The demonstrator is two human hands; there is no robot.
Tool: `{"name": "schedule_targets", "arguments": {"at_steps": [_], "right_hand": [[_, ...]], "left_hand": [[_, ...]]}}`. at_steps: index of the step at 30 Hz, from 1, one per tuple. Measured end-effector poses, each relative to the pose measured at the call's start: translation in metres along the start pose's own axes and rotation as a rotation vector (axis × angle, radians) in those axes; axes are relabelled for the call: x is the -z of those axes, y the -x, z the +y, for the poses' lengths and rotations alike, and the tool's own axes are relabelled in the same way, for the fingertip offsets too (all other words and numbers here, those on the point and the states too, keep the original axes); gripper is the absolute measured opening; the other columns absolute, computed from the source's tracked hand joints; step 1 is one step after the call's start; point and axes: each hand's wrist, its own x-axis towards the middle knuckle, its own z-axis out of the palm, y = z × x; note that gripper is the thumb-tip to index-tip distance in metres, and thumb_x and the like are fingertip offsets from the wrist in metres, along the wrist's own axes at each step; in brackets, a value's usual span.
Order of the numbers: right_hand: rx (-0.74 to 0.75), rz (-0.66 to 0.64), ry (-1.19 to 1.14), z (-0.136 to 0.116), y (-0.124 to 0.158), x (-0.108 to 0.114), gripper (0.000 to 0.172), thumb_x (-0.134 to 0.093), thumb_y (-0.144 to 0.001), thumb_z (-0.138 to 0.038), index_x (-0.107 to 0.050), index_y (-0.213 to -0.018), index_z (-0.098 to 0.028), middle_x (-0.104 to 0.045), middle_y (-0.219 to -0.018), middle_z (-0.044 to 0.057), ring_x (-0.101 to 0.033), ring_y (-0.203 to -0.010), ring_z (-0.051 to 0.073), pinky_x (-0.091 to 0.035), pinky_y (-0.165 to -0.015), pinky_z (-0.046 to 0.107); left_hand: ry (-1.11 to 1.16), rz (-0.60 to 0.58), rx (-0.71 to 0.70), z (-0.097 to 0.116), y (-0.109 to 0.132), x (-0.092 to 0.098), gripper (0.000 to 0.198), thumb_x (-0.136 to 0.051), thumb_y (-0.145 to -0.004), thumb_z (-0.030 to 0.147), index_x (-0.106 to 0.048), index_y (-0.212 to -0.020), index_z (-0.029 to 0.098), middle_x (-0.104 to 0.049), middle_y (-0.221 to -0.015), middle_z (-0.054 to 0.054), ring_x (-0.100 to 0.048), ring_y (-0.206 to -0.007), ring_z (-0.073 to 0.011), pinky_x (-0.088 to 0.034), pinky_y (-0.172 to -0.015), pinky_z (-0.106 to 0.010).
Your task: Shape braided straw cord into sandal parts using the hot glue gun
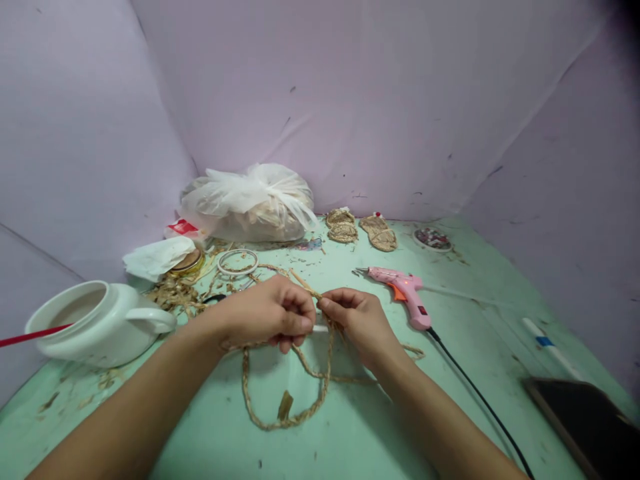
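Note:
A long plant-fibre braid (287, 423) hangs in loops over the table below my hands. My right hand (357, 323) pinches this braid between thumb and fingers, at a bunched spot near the fingertips. Close beside it on the left, my left hand (285, 317) is closed with the thumb against the curled fingers. A short white strip (321, 328) shows between the hands at the left thumb's tip; I cannot tell whether that hand grips it. The fingers hide what else lies in the left hand.
A pink glue gun (407, 290) with a black cord lies right. A white pot (100, 327) stands left, near fibre scraps (175, 293) and a white ring (237, 262). Behind are a plastic bag (250, 203), two woven slippers (379, 231) and a small dish (433, 240). A dark tablet-like object (580, 423) lies front right.

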Motion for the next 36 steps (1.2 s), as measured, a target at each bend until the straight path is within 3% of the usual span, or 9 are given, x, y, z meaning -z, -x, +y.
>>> {"name": "schedule_targets", "arguments": {"at_steps": [4,6,10,15,18,22,31,36], "right_hand": [[0.012,0.019,0.039,-0.002,0.002,-0.002,0.015,-0.068,-0.058,-0.025,-0.067,-0.064,-0.012,-0.056,-0.046,-0.001,-0.045,-0.043,0.009,-0.034,-0.044,0.022],[0.018,0.051,0.032,-0.003,0.003,-0.004,0.015,-0.068,-0.058,-0.025,-0.068,-0.065,-0.012,-0.057,-0.046,0.0,-0.046,-0.043,0.01,-0.036,-0.044,0.023],[0.052,0.059,0.016,-0.004,0.003,-0.005,0.013,-0.067,-0.058,-0.024,-0.067,-0.063,-0.012,-0.061,-0.05,0.001,-0.049,-0.044,0.01,-0.038,-0.044,0.023],[0.099,0.044,0.056,-0.004,0.003,-0.004,0.013,-0.063,-0.062,-0.023,-0.069,-0.064,-0.012,-0.058,-0.047,-0.001,-0.048,-0.044,0.01,-0.039,-0.045,0.023],[0.113,0.029,0.058,-0.005,0.004,-0.004,0.014,-0.062,-0.063,-0.024,-0.07,-0.066,-0.013,-0.057,-0.048,-0.002,-0.048,-0.044,0.01,-0.041,-0.045,0.023],[0.12,-0.003,0.087,-0.005,0.003,-0.001,0.015,-0.063,-0.065,-0.027,-0.07,-0.066,-0.014,-0.056,-0.048,-0.002,-0.047,-0.045,0.01,-0.039,-0.045,0.023],[-0.003,-0.228,-0.053,-0.008,-0.003,0.01,0.016,-0.064,-0.063,-0.022,-0.072,-0.074,-0.014,-0.058,-0.052,-0.001,-0.047,-0.048,0.008,-0.036,-0.051,0.023],[-0.075,-0.177,-0.114,-0.009,-0.003,0.01,0.016,-0.067,-0.059,-0.022,-0.071,-0.071,-0.013,-0.057,-0.054,-0.002,-0.048,-0.047,0.008,-0.041,-0.053,0.026]], "left_hand": [[0.162,0.354,0.027,-0.002,-0.007,-0.005,0.009,-0.06,-0.058,0.022,-0.056,-0.056,0.014,-0.053,-0.047,0.002,-0.046,-0.039,-0.0073,-0.03,-0.039,-0.018],[0.27,0.456,0.06,-0.004,-0.012,-0.013,0.011,-0.061,-0.057,0.022,-0.057,-0.054,0.013,-0.055,-0.046,0.0,-0.045,-0.038,-0.0068,-0.03,-0.039,-0.018],[0.446,0.511,0.079,-0.011,-0.021,-0.03,0.013,-0.062,-0.055,0.022,-0.056,-0.052,0.012,-0.055,-0.045,0.0,-0.045,-0.038,-0.0064,-0.03,-0.04,-0.018],[0.443,0.652,0.016,-0.023,-0.028,-0.042,0.013,-0.06,-0.057,0.024,-0.056,-0.054,0.012,-0.052,-0.044,0.002,-0.042,-0.04,-0.0058,-0.03,-0.042,-0.018],[0.378,0.708,-0.062,-0.028,-0.03,-0.042,0.014,-0.06,-0.06,0.025,-0.057,-0.056,0.013,-0.053,-0.047,0.002,-0.044,-0.044,-0.0066,-0.033,-0.044,-0.018],[0.268,0.777,-0.062,-0.023,-0.028,-0.04,0.012,-0.06,-0.06,0.024,-0.058,-0.057,0.013,-0.054,-0.046,0.003,-0.044,-0.043,-0.0071,-0.033,-0.043,-0.018],[0.209,0.794,-0.048,-0.021,-0.027,-0.039,0.01,-0.057,-0.066,0.022,-0.057,-0.061,0.014,-0.053,-0.046,0.004,-0.045,-0.041,-0.0075,-0.034,-0.039,-0.018],[-0.005,0.964,-0.272,-0.026,-0.026,-0.039,0.011,-0.056,-0.07,0.025,-0.058,-0.065,0.015,-0.056,-0.053,0.002,-0.05,-0.047,-0.0085,-0.038,-0.045,-0.018]]}}
